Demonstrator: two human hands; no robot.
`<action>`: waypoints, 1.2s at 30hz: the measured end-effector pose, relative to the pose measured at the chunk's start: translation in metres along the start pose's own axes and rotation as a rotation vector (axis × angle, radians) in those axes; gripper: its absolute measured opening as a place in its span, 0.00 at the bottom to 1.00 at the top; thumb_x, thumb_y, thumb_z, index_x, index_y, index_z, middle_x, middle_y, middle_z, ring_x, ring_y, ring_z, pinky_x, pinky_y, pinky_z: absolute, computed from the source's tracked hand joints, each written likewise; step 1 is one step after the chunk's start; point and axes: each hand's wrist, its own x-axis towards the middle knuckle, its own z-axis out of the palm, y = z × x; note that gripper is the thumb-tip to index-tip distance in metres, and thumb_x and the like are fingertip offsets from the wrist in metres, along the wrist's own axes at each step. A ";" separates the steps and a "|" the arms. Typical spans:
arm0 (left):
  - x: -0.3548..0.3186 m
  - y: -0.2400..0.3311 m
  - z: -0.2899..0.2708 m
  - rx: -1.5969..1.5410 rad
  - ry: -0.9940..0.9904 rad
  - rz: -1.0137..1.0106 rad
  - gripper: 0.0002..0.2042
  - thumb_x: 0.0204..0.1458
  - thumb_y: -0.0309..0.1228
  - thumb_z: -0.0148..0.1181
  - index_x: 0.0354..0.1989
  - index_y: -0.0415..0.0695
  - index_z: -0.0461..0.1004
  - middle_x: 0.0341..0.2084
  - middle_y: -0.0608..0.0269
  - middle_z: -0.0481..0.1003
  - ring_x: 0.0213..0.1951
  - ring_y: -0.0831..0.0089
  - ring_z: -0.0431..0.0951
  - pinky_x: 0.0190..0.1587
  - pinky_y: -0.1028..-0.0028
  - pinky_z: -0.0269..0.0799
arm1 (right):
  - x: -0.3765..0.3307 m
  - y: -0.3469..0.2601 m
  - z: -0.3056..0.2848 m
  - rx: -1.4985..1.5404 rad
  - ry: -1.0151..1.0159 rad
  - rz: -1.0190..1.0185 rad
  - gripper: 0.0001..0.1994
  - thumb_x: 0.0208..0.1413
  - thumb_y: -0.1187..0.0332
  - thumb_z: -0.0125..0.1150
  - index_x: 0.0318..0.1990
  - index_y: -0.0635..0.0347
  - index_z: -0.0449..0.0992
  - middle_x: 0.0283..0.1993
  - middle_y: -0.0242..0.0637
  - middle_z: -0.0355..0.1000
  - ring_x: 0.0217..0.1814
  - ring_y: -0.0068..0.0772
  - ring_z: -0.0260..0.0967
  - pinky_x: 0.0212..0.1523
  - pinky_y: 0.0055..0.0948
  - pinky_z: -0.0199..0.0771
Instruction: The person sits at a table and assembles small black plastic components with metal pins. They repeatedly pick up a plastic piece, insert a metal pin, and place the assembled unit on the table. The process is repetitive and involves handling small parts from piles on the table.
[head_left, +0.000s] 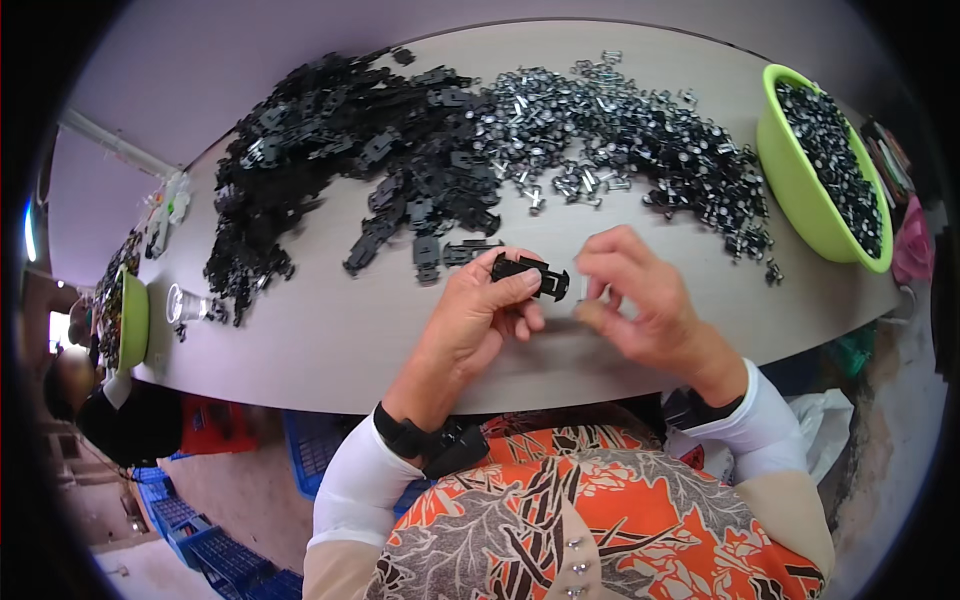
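Observation:
My left hand [487,312] holds a black plastic chassis piece [532,275] between thumb and fingers, its slotted end pointing right. Just to the right, my right hand [640,300] is pinched, slightly blurred, around a small pale, silvery rod [584,288] that looks like a wheel axle. The rod is apart from the chassis piece. Beyond my left fingers, a few loose chassis pieces [427,258] lie on the table. Behind them spreads a big heap of the same black pieces [330,130]. A heap of silver-and-black wheel axles [560,115] lies to its right.
A lime-green basin [773,150] full of wheel axles stands at the table's right. At the left edge are a clear plastic cup [183,303] and another green basin [134,320], near a person in black [130,420]. Blue crates [225,560] stand on the floor.

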 end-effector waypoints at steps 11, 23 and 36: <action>0.006 -0.008 0.025 0.212 -0.120 -0.189 0.06 0.54 0.27 0.60 0.36 0.38 0.73 0.25 0.62 0.75 0.21 0.76 0.75 0.22 0.81 0.70 | -0.017 -0.003 -0.001 -0.108 0.055 -0.111 0.24 0.39 0.81 0.66 0.48 0.62 0.71 0.40 0.40 0.68 0.37 0.43 0.71 0.34 0.33 0.75; 0.008 -0.017 0.030 0.159 -0.123 -0.126 0.07 0.59 0.32 0.54 0.35 0.41 0.73 0.20 0.69 0.72 0.18 0.83 0.68 0.19 0.83 0.57 | -0.023 -0.002 -0.004 -0.093 0.079 -0.116 0.20 0.35 0.81 0.66 0.40 0.62 0.70 0.36 0.38 0.68 0.38 0.44 0.68 0.37 0.36 0.71; 0.011 -0.008 0.028 0.243 -0.066 -0.037 0.07 0.57 0.25 0.54 0.41 0.36 0.72 0.28 0.60 0.75 0.22 0.77 0.77 0.22 0.82 0.72 | -0.004 0.049 -0.064 -0.560 0.136 0.073 0.13 0.42 0.82 0.56 0.38 0.65 0.71 0.41 0.43 0.69 0.39 0.49 0.70 0.38 0.39 0.72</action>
